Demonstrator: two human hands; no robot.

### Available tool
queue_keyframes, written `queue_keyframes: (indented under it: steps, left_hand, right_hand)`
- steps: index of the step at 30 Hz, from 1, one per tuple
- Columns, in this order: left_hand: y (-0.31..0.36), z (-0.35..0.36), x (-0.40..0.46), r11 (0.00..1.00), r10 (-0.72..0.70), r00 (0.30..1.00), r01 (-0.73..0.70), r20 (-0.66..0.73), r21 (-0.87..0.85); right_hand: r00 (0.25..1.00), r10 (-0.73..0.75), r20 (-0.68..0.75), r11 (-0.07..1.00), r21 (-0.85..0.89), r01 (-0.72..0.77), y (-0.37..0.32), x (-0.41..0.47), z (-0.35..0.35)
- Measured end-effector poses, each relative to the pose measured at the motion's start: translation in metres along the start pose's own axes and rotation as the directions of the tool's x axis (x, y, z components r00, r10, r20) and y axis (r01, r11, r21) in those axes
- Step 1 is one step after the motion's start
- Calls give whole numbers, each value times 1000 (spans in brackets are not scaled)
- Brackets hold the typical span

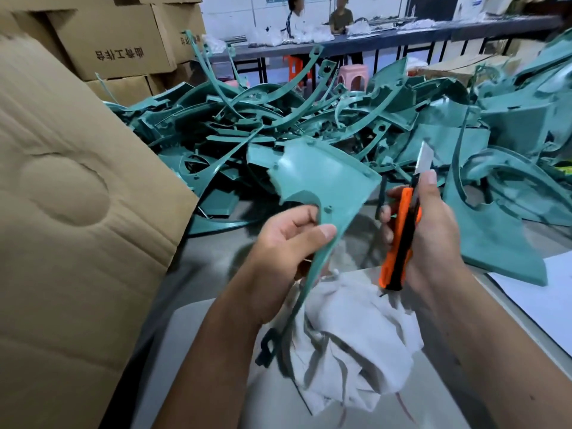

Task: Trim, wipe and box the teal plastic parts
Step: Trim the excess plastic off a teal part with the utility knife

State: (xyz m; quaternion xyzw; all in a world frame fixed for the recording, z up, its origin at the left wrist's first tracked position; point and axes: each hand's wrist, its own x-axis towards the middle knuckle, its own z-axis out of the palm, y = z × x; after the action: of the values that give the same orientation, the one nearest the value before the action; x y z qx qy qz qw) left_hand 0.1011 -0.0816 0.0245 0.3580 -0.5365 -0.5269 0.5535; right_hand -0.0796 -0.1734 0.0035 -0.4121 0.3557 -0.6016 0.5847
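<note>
**Bare blade, bare fingers**

The left hand (289,243) pinches a teal part (322,184) by its lower edge, holding it up over the white cloth (349,332) on the desk (216,382). The right hand (433,230) grips an orange utility knife (402,239), blade out and pointing up, just beside the part. A slip along the edge could send the blade toward the left thumb; the thin plastic may flex and gouge. The heaped untrimmed parts (278,119) behind look tangled and could snag.
</note>
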Motion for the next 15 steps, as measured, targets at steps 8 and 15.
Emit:
queue_keyframes:
  steps: [8, 15]
  left_hand:
    - [4, 2, 5, 990, 67, 953, -27, -296, 139]
    - [6, 7, 4, 982, 21, 994, -41, -111, -182]
  right_hand:
    - [751, -373, 545, 611, -465, 641, 2, -23, 9]
    - [668, -413, 619, 441, -506, 741, 8, -26, 12]
